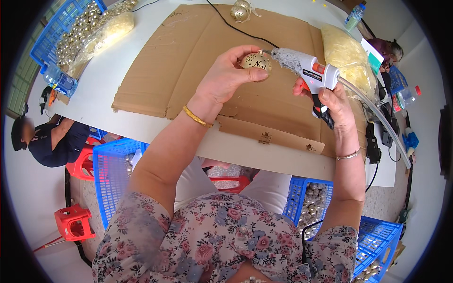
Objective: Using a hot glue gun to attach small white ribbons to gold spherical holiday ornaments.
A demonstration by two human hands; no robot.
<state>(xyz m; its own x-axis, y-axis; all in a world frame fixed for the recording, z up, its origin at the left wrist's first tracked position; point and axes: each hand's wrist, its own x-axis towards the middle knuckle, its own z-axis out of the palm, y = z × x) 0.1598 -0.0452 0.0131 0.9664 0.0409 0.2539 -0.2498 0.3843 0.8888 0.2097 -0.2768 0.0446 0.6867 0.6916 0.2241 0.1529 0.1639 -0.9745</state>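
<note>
My left hand (227, 73) is closed round a gold bauble (257, 61) with dark lettering and small cut-out marks, holding it above the cardboard. A white hot glue gun (309, 70) with a red-orange part is gripped in my right hand (336, 101). Its nozzle points left and meets or nearly meets the top of the bauble; I cannot tell if they touch. A long translucent glue stick (380, 115) runs out of the gun's back and bends down to the right. My right fingers are wrapped round the handle.
Flattened cardboard (179, 61) covers much of the white table (101, 85). More gold baubles (240, 10) lie at its far edge. A blue basket of baubles (47, 35) stands far left, a bag of pale material (344, 52) right. A black cable (236, 27) crosses the cardboard. Another person (52, 139) sits left.
</note>
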